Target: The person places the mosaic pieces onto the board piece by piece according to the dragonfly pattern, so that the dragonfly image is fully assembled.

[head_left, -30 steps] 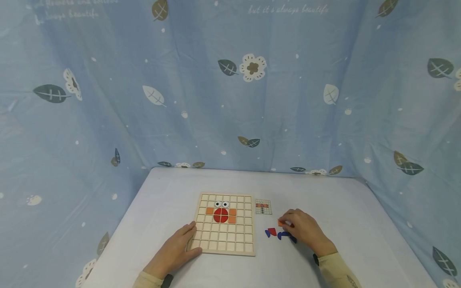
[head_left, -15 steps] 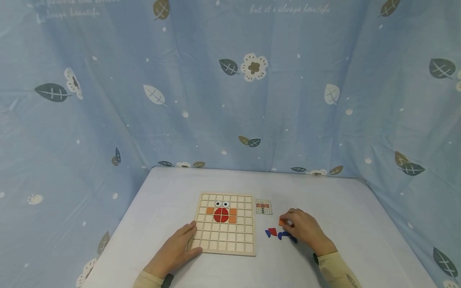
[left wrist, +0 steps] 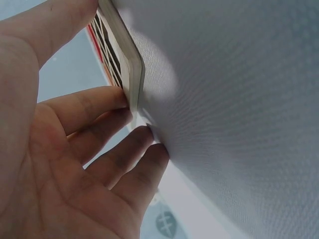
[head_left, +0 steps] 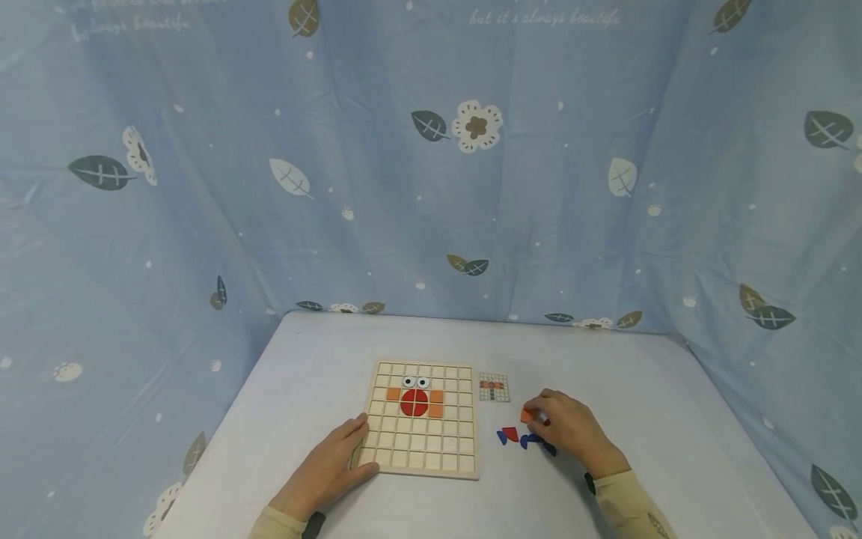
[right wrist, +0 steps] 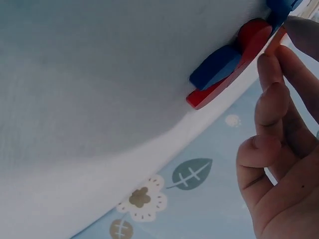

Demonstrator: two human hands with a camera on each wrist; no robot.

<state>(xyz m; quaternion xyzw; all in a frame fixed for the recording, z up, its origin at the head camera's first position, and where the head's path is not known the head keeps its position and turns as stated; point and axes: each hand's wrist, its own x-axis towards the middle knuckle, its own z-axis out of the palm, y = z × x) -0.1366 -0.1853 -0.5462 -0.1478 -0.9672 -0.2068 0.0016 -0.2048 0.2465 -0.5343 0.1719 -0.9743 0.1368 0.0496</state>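
A wooden grid board [head_left: 417, 443] lies on the white table. It bears two eye pieces [head_left: 416, 382], a red circle of quarter pieces [head_left: 414, 403] and several orange squares [head_left: 436, 404]. My left hand [head_left: 326, 466] rests at its near left corner, fingers along the left edge and thumb by the front edge; fingertips touch the frame in the left wrist view. Right of the board, my right hand [head_left: 572, 430] pinches an orange square tile [head_left: 525, 416] between thumb and fingers. Below it lie blue pieces [head_left: 524, 442] and a red piece [head_left: 510, 434], partly hidden by the hand.
A small pattern card [head_left: 494, 388] lies against the board's right side. In the right wrist view, a blue piece [right wrist: 217, 67] lies among red ones [right wrist: 254, 37]. A blue patterned curtain [head_left: 377, 187] rises behind and beside the table [head_left: 606, 359].
Both hands stay almost still, and the board keeps the same pieces. The orange tile, pinched in the right hand, has tilted or shifted only slightly.
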